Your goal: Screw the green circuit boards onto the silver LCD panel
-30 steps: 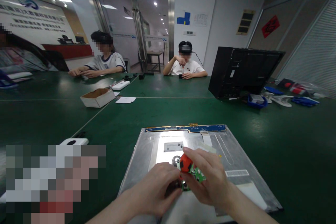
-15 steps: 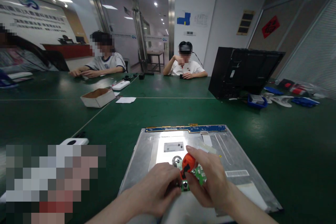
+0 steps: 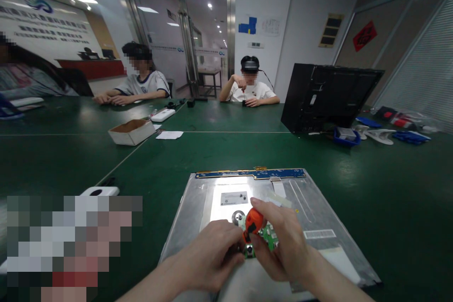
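Here | blue tray (image 3: pixel 342 143) holds grey block (image 3: pixel 346 133) | right grip (image 3: pixel 285 236) holding orange handle (image 3: pixel 255 220) | left grip (image 3: pixel 216 250) can't tell

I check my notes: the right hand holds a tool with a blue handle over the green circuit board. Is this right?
Not blue: the head view shows the right hand holding an orange-and-black-handled tool over the green circuit board.

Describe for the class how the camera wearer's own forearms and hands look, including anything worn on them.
The left hand and right hand are ungloved, with slender fingers. The left forearm and right forearm show no sleeves. No watch, bracelet, cable or marking is visible; some fingers are partly hidden.
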{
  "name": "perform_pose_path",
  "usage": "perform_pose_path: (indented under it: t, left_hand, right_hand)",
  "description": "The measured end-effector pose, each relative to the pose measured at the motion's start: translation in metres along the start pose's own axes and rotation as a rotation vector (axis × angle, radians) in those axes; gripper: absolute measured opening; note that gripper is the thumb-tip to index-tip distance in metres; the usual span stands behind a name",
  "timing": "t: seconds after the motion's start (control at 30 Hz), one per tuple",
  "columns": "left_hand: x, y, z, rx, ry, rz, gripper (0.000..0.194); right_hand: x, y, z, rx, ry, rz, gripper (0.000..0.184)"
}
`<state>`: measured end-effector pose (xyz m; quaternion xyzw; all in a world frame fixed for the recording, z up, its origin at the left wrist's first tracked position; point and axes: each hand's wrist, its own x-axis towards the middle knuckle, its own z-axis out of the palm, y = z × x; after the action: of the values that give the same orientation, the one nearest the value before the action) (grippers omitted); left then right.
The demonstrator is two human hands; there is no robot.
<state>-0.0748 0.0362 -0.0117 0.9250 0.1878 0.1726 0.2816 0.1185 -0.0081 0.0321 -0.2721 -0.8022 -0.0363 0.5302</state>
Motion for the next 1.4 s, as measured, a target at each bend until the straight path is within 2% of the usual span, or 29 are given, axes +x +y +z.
perform_pose_path:
  t: [0.57, 1.1, 1.27, 1.4]
  left_hand:
    - [0.0020, -0.0006, 0.0000, 0.008, -0.030, 0.001, 0.006]
    - [-0.0016, 0.0014, -0.0006, 0.034, 0.003, -0.017, 0.004]
    - [0.0005, -0.0019, 0.0007, 0.018, -0.013, -0.002, 0.003]
    - [0.0019, -0.0004, -0.0001, -0.002, -0.024, 0.008, 0.005]
  right_hand:
    - [0.0002, 0.0000, -0.0008, -0.003, -0.003, 0.000, 0.058]
    - [-0.0041, -0.0005, 0.0019, -0.052, 0.008, 0.035, 0.054]
    - [-0.0016, 0.0013, 0.0034, -0.028, 0.053, 0.009, 0.049]
    - [-0.0013, -0.0003, 0.0005, -0.040, 0.013, 0.026, 0.055]
